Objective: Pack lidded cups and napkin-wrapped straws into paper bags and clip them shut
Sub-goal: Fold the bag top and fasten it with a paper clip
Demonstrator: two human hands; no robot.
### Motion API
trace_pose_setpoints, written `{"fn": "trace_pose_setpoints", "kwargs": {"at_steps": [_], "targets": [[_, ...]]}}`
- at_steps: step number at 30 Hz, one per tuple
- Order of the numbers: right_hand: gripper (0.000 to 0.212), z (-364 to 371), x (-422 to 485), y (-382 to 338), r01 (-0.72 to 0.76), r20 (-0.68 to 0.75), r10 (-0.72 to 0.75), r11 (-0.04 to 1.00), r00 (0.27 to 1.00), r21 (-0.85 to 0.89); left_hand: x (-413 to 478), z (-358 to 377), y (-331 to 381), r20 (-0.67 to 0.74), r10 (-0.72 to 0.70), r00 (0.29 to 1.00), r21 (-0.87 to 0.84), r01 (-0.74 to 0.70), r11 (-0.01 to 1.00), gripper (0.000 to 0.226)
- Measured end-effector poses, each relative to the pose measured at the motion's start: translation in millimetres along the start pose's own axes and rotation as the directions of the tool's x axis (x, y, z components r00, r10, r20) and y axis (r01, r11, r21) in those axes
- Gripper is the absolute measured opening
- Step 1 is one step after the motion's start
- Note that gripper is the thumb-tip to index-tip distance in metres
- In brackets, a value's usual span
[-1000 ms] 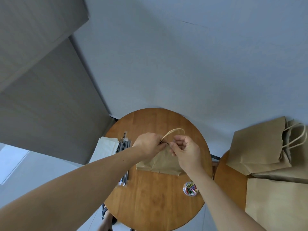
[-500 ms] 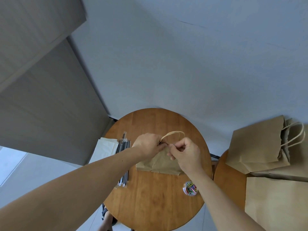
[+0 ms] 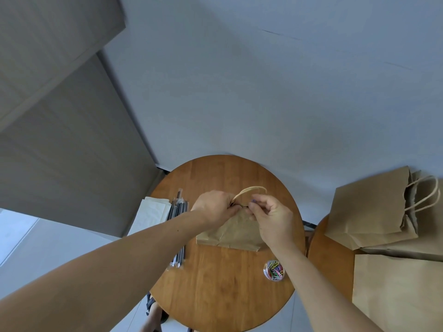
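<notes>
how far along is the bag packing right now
Done: the paper bag sits on the table, mouth pressed together; contents hidden. In hand: left hand and right hand pinch its top edge, seemingly fitting a clip. Left: more bags, straws and napkins wait.

Bare forearms (image 3: 119,259) end in the left hand (image 3: 213,207) and right hand (image 3: 273,219); at bottom centre, a foot (image 3: 153,319) wears a dark sandal (image 3: 149,305).
</notes>
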State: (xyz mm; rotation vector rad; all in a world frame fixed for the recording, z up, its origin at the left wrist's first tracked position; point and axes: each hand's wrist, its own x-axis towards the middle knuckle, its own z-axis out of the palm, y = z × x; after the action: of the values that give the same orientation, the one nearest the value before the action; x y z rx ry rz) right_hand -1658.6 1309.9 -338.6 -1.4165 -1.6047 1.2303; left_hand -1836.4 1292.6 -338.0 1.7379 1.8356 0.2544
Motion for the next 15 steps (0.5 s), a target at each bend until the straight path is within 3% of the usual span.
{"fn": "trace_pose_setpoints", "kwargs": {"at_steps": [4,15], "targets": [[0.027,4.2,2.8,-3.2,0.016,0.052,-0.014,1.0,0.999,-0.026,0.1,1.6,0.9,-0.05,0.03,0.998,0.008,-0.029,1.0,0.019],[0.01,0.1,10.1,-7.3,0.199,0.137,-0.159,0.913,0.978,-0.356,-0.2,0.7,-0.4,-0.07,0.045,0.997,-0.012,-0.046,0.999,0.017]]}}
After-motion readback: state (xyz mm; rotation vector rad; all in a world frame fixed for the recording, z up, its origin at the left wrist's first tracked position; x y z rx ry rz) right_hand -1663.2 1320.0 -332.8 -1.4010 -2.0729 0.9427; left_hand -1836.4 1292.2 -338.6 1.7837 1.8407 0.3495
